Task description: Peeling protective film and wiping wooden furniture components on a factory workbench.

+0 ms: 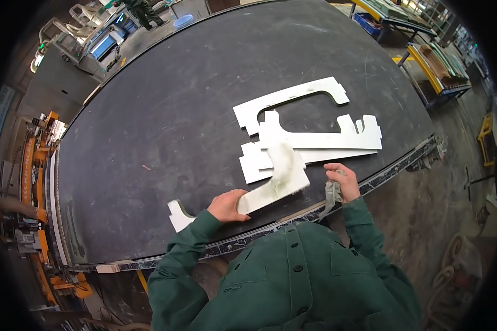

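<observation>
Counting about four white cut-out panels on the big black table (165,110): the looped top panel (290,99), the notched panel (320,135) over a lower one, and the long smudged panel (270,185) nearest the person. Left hand (226,207) is clamped on that one's near end. Right hand (341,182) is bunched around a grey rag (332,194) at the table's front edge. Stack overlaps, so the count's fuzzy. Loads of bare tabletop to the left.
</observation>
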Available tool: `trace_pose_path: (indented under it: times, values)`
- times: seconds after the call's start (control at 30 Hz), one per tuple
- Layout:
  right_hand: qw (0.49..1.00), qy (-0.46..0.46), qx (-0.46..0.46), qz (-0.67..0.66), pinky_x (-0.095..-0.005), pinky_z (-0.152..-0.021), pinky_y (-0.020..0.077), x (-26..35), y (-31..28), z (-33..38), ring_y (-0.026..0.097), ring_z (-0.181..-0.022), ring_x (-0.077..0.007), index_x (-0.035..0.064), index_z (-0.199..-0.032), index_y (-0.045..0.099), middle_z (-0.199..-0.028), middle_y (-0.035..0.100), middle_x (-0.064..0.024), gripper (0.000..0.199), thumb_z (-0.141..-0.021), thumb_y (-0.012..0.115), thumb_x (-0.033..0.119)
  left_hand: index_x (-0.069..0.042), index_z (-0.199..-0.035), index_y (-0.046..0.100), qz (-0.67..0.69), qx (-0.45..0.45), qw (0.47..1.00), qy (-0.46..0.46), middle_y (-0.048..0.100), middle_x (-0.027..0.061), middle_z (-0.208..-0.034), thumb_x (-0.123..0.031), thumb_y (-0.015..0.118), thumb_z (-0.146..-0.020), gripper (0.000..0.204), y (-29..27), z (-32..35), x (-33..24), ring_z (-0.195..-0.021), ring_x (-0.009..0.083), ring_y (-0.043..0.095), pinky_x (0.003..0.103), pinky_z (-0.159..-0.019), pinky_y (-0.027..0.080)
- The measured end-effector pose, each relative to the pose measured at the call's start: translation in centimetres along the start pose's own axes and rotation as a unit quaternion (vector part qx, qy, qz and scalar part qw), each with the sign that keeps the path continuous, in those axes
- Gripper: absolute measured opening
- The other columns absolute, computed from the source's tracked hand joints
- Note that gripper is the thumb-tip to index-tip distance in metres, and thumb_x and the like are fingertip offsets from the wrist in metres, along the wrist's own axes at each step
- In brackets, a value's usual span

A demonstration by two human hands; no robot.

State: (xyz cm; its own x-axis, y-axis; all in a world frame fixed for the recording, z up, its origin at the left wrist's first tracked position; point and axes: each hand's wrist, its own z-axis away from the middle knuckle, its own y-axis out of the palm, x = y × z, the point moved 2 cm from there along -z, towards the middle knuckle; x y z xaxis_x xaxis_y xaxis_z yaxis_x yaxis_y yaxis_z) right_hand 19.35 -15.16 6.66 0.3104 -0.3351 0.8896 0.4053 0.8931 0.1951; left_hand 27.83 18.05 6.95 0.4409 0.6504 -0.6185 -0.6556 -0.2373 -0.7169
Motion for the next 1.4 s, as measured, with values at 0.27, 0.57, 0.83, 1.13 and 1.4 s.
trace_pose_path:
  times: [0.27,0.57,0.83,1.13,1.4]
  values:
    - [0.994,-0.005,0.064,0.092,-0.0212,-0.067,0.0432,-3.3,-2.0,0.8,0.053,-0.071,-0.0076,-0.0013,-0.097,0.063,-0.076,0.058,-0.0010,0.020,-0.078,0.058,0.003,-0.015,-0.117,0.051,-0.096,0.000,0.995,-0.013,0.052,0.0090,-0.097,-0.024,0.072,-0.059,0.062,2.5,1.7,2.3,-0.097,0.0274,0.054,0.039,-0.078,0.047]
    - [0.954,0.022,0.138,0.267,-0.0257,-0.065,0.0460,-5.3,3.6,-0.3,0.057,-0.067,-0.0112,-0.0006,-0.083,0.067,-0.075,0.065,-0.0063,0.025,-0.077,0.069,0.023,-0.008,-0.116,0.054,-0.084,-0.008,0.996,-0.036,0.046,0.0125,-0.100,-0.015,0.074,-0.055,0.064,3.3,4.8,7.3,-0.094,0.0300,0.050,0.035,-0.083,0.046]
    - [0.878,0.024,0.151,0.454,-0.0373,-0.075,0.0476,-8.2,8.1,-1.5,0.062,-0.079,-0.0306,0.0063,-0.083,0.069,-0.080,0.065,-0.0169,0.029,-0.073,0.068,0.033,-0.009,-0.115,0.055,-0.140,-0.029,0.988,-0.058,0.048,0.0074,-0.099,-0.020,0.080,-0.052,0.069,3.1,6.5,7.3,-0.095,0.0267,0.048,0.035,-0.082,0.046]
    - [0.836,0.117,0.261,0.468,-0.0365,-0.076,0.0471,-9.2,9.6,-0.9,0.063,-0.081,-0.0289,0.0038,-0.087,0.069,-0.084,0.066,-0.0173,0.039,-0.073,0.068,0.040,-0.009,-0.114,0.053,-0.158,-0.072,0.983,-0.063,0.047,0.0058,-0.098,-0.019,0.079,-0.055,0.065,3.1,8.4,7.6,-0.092,0.0254,0.048,0.035,-0.080,0.046]
    - [0.842,0.024,0.198,0.501,-0.0376,-0.076,0.0482,-7.0,10.0,-0.6,0.063,-0.079,-0.0291,0.0067,-0.088,0.068,-0.082,0.066,-0.0153,0.033,-0.074,0.068,0.037,-0.008,-0.111,0.052,-0.166,-0.150,0.965,-0.134,0.047,0.0086,-0.100,-0.011,0.077,-0.055,0.062,1.0,12.9,10.5,-0.094,0.0299,0.047,0.038,-0.078,0.046]
